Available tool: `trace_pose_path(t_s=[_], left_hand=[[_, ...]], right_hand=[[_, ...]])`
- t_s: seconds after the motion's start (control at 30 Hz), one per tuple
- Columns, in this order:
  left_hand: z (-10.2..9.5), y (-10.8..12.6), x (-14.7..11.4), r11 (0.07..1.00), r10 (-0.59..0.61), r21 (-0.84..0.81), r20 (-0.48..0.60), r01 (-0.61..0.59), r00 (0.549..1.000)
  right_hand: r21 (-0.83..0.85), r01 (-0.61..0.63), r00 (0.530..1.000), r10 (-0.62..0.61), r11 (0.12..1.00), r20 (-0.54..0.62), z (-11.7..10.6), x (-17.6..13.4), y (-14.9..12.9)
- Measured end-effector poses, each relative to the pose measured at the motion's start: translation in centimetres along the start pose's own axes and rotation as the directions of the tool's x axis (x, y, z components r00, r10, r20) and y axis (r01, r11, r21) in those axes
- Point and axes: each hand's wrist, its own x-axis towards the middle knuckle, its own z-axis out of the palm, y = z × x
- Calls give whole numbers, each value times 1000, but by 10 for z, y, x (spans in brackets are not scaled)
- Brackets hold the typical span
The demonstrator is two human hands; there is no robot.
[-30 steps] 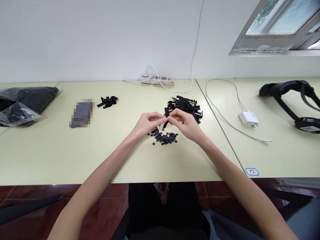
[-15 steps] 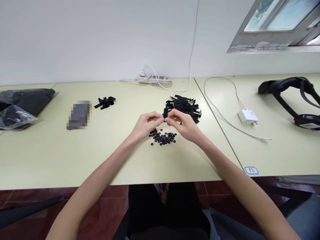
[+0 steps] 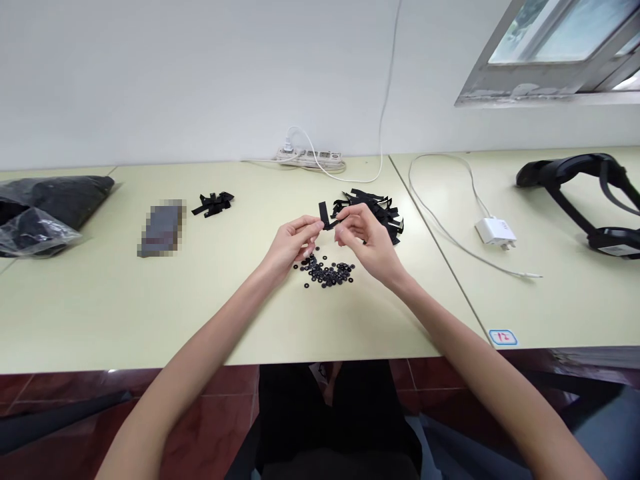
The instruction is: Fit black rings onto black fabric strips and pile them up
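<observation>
A black fabric strip (image 3: 324, 212) is pinched between the thumb and fingers of my left hand (image 3: 293, 243), above the table. Its long part stands up, and a short part bends to the right at the bottom. Close on the right is my right hand (image 3: 367, 237), thumb and index finger a little apart around the strip's bent end; contact is hard to make out. Below both hands lies a scatter of small black ring-shaped pieces (image 3: 330, 275). Behind my right hand a pile of black strips (image 3: 373, 203) is partly covered by it.
A smaller heap of black strips (image 3: 213, 203) and a pixelated dark object (image 3: 163, 228) lie left, beside a dark plastic bag (image 3: 55, 210). A power strip (image 3: 313, 160) sits by the wall. To the right are a white charger (image 3: 495, 232) with cable and a black headset (image 3: 575, 180).
The strip now stands taller out of my left fingers and shows its bend. My right fingertips have parted and drawn slightly right, away from the left ones.
</observation>
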Motion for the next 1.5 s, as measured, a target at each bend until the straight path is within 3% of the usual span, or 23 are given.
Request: trace_pose_path(t_s=[0.1,0.2,0.37,0.5,0.6,0.7,0.8,1.07,1.2,1.3,1.4,1.47,1.5], left_hand=[[1,-1,1,1000,-9,-21,46,10,999],[0,-4,2,998,-40,-41,125,45,991],[-1,-5,2,994,-87,-49,170,96,982],[-1,-3,0,994,78,78,52,-81,996],[-1,-1,0,959,180,199,118,-201,976],[-1,-3,0,951,129,251,204,-180,970],[-1,-5,0,962,99,232,200,-145,975],[-14,-4,8,994,-4,111,42,-1,999],[-35,-8,21,997,6,-78,-160,-19,987],[-59,-4,31,988,10,-141,-351,-63,936],[-89,5,40,978,106,-110,-476,-179,873],[-114,7,47,959,201,-48,-578,-279,791],[-127,5,51,938,291,45,-645,-344,707]], right_hand=[[-244,151,989,-148,958,33,-1,-2,-1],[-330,197,980,-194,923,43,-1,-3,-1],[-208,138,986,-154,968,-64,0,0,-2],[0,1,996,-1,1000,-86,-2,5,3],[64,-72,994,77,995,-73,-2,6,8],[82,-99,993,104,992,-63,-1,6,12],[132,-162,983,171,978,-61,-2,7,14],[279,-299,935,339,913,-107,-17,13,26],[276,-310,932,349,910,-103,-20,15,33],[183,-296,940,320,937,-119,-24,18,38],[-63,-205,964,190,977,-184,-37,21,46],[-328,-134,974,62,935,-220,-48,21,53],[-443,-106,976,9,890,-216,-52,21,57]])
